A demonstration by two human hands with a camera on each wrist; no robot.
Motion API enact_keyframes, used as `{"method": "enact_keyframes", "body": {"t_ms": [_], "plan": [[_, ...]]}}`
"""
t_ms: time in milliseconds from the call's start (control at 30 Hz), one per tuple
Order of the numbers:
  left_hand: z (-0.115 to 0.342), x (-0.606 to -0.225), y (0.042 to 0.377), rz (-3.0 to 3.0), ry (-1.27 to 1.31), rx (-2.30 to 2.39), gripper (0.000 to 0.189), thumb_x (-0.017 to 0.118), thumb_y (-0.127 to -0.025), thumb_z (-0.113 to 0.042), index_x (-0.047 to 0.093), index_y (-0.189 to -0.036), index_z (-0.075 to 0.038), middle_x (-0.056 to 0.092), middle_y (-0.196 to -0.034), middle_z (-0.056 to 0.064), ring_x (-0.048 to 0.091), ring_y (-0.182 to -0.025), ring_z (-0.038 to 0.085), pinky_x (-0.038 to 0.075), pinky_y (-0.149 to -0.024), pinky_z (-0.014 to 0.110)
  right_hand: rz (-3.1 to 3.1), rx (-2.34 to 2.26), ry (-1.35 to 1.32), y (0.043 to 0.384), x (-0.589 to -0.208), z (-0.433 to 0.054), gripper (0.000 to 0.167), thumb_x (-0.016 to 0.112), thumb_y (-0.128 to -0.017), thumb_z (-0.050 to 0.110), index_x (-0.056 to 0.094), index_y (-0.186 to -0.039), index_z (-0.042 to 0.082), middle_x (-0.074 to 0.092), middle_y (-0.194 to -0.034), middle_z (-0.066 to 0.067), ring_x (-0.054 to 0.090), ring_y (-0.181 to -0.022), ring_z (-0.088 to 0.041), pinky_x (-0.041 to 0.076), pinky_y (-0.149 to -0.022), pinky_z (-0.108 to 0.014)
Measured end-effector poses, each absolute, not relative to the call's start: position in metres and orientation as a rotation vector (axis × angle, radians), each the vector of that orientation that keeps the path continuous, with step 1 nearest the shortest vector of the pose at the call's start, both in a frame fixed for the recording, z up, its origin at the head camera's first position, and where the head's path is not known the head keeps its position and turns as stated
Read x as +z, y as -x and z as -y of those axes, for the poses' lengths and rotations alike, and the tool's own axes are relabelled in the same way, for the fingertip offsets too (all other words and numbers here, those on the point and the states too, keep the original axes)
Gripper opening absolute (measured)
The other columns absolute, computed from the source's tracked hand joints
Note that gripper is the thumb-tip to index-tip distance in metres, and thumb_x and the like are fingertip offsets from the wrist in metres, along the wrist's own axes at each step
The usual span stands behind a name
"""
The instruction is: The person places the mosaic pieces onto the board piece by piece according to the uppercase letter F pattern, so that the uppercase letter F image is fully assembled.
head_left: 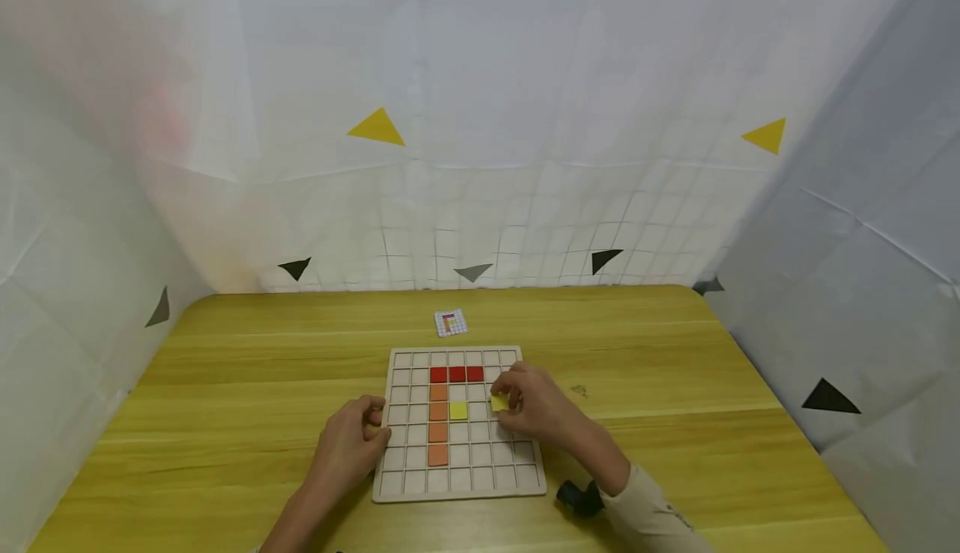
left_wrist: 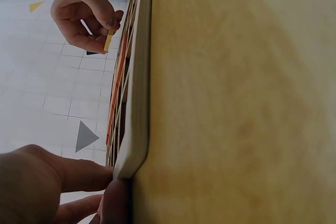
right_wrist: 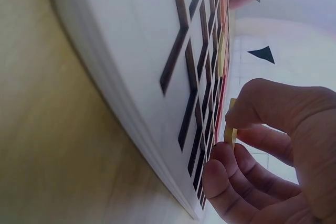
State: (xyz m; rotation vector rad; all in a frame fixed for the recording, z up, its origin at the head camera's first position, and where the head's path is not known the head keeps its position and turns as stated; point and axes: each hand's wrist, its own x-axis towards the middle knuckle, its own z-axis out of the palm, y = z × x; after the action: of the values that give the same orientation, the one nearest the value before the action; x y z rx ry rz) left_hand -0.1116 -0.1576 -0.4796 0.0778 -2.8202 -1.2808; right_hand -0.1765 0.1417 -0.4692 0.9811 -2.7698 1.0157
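A pale wooden grid board point(head_left: 498, 478) lies on the table, with three red tiles point(head_left: 457, 374) in a row and several orange tiles point(head_left: 438, 432) in a column below the leftmost one. One yellow tile point(head_left: 458, 411) sits just right of that column. Over the board's right part, my right hand point(head_left: 536, 403) pinches another yellow tile point(right_wrist: 229, 135) between thumb and fingers; the left wrist view shows this tile edge-on point(left_wrist: 108, 41), above the grid. My left hand point(head_left: 348, 439) holds the board's left edge, its fingertips point(left_wrist: 100, 174) at a rounded corner in the left wrist view.
Behind the board lies a small card point(head_left: 451, 322) printed with a coloured grid pattern. A black object point(head_left: 579, 499) is beside my right wrist. White sheets point(head_left: 480, 120) with yellow, grey and black triangles enclose the wooden table point(head_left: 262, 370) at the back and sides.
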Motion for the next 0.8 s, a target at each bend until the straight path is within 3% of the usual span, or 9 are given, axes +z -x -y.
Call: {"method": "enact_keyframes", "body": {"t_ms": [800], "plan": [[0.158, -0.48, 0.111, 2.813, -0.065, -1.288, 0.036, 0.073, -0.084, -0.003, 0.066, -0.118, 0.0, 0.06, -0.094, 0.003, 0.06, -0.076, 0.013, 0.051, -0.067, 0.032, 2.796, 1.034, -1.015, 0.177, -0.47, -0.124, 0.024, 0.079, -0.076, 0.004, 0.071, -0.098, 0.008, 0.058, -0.089, 0.001, 0.058, -0.075, -0.013, 0.051, -0.066, -0.025]]}}
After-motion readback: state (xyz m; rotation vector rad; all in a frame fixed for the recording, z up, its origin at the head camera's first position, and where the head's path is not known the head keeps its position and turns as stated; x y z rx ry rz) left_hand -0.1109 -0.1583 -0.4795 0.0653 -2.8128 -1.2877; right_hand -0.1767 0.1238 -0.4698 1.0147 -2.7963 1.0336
